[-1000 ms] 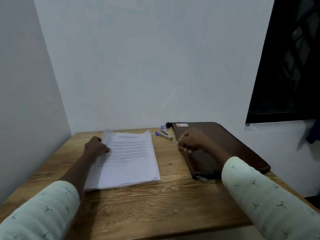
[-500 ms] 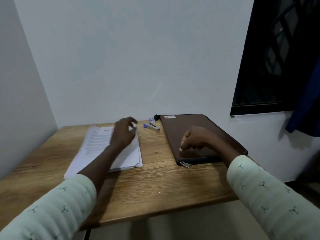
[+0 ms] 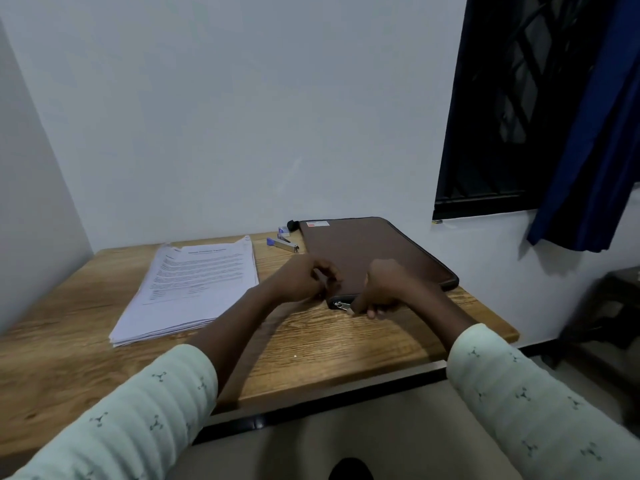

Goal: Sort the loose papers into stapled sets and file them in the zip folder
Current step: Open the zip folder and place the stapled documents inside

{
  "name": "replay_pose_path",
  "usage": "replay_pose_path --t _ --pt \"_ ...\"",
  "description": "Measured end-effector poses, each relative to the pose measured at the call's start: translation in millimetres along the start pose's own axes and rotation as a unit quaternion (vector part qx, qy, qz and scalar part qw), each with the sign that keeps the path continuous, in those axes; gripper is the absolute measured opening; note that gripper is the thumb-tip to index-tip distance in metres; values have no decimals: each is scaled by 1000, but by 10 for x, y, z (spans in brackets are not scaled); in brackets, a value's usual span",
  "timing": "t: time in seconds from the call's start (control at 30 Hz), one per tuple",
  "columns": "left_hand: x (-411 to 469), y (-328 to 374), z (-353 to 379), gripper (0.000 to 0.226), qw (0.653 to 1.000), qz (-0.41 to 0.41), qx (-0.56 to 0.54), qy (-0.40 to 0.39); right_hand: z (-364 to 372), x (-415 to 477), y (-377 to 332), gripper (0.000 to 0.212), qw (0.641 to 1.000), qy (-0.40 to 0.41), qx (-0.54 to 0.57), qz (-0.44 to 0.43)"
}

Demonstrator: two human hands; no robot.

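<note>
A plain home-office corner: a wooden desk (image 3: 311,358) against bare white walls (image 3: 242,116), bearing a paper stack (image 3: 194,282), stapler (image 3: 284,244) and zip folder (image 3: 374,244); right of the desk, a barred window (image 3: 502,116) with blue curtain (image 3: 595,150).

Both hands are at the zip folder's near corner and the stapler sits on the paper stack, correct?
No. In the head view the stapler lies on the table between the paper stack and the zip folder. The rest holds.
</note>
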State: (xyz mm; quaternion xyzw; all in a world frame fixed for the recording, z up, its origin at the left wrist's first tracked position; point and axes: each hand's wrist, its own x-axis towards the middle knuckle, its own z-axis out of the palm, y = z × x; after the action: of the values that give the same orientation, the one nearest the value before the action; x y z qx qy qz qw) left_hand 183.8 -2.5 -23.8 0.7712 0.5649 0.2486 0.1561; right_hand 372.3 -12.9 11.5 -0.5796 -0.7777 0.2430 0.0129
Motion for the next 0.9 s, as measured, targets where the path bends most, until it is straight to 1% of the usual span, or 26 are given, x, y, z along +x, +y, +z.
replay_pose_path --t 0.07,0.13,0.2,0.27,0.33,0.4,0.47,0.5,0.57,0.63,0.7,0.77,0.83,0.9 --pt "14 -5 -5 44 1000 1 13 -3 34 7 -16 24 1000 14 3 -4" --pt "20 7 -19 44 1000 -8 18 -8 81 21 -30 24 999 32 16 -10" --pt "14 11 -27 43 1000 -10 20 -15 162 43 -44 23 997 69 12 -23" --pt "7 19 -28 41 1000 -9 19 -21 268 62 -44 27 991 123 6 -53" --pt "-5 8 -19 34 1000 -5 10 -18 364 71 -50 31 986 146 -2 -82" --pt "-40 9 -16 25 1000 5 0 -12 391 66 -57 29 987 128 -17 -96" --pt "-86 30 -24 17 1000 25 4 -10 355 14 -48 20 991 84 4 -104" --pt "-117 42 -46 14 999 35 11 -17 341 -22 -44 15 992 60 25 -111" --pt "-174 86 -154 12 997 47 22 -57 332 -126 -65 8 989 23 51 -135" --pt "-236 148 -317 16 991 48 36 -119 370 -204 -134 7 987 1 50 -153" --pt "-318 213 -429 25 983 41 43 -176 422 -245 -221 8 986 -10 49 -159" --pt "-390 234 -450 34 976 35 55 -209 447 -254 -282 13 986 -3 48 -161" --pt "-444 198 -403 40 976 32 80 -201 451 -260 -304 17 987 7 37 -156" --pt "-480 141 -343 46 980 40 110 -160 455 -271 -298 16 988 9 19 -153"
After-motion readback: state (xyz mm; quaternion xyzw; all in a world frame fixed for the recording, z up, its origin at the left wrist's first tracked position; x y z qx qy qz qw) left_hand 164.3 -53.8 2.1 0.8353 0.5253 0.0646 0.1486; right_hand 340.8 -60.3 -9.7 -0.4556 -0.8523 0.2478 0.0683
